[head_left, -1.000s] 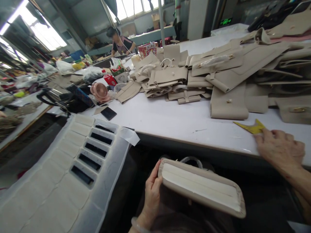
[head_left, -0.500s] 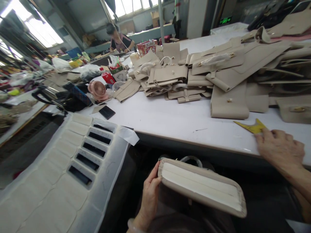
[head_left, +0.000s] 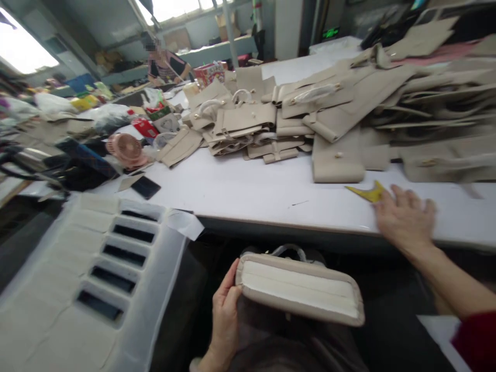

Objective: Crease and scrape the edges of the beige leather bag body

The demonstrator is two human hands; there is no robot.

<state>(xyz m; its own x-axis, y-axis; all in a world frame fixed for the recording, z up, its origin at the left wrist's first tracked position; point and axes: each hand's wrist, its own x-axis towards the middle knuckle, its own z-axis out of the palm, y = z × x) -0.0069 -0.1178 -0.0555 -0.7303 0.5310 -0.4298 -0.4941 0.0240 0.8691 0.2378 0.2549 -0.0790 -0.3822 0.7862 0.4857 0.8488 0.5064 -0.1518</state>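
Note:
My left hand (head_left: 225, 318) grips one end of a beige handbag (head_left: 358, 310), thumb on the near side. The bag is tipped so that a long cream panel inside its beige rim faces me; a clear-wrapped handle (head_left: 289, 250) shows behind it. My right hand (head_left: 406, 219) rests over the front of the white table (head_left: 248, 191), fingers spread. Its thumb side touches or nearly touches a flat yellow piece (head_left: 366, 192) with pointed tips, which lies on the table.
Beige bag parts (head_left: 248, 119) lie heaped along the table. At left are a phone (head_left: 145, 187), a pink fan (head_left: 124, 149) and a slotted, covered crate (head_left: 151, 274) holding pale pieces. A person (head_left: 166, 67) sits at the back.
The view has turned right, so the scene sits further left. My right hand's fingers have spread apart beside the yellow piece. My left hand still holds the handbag.

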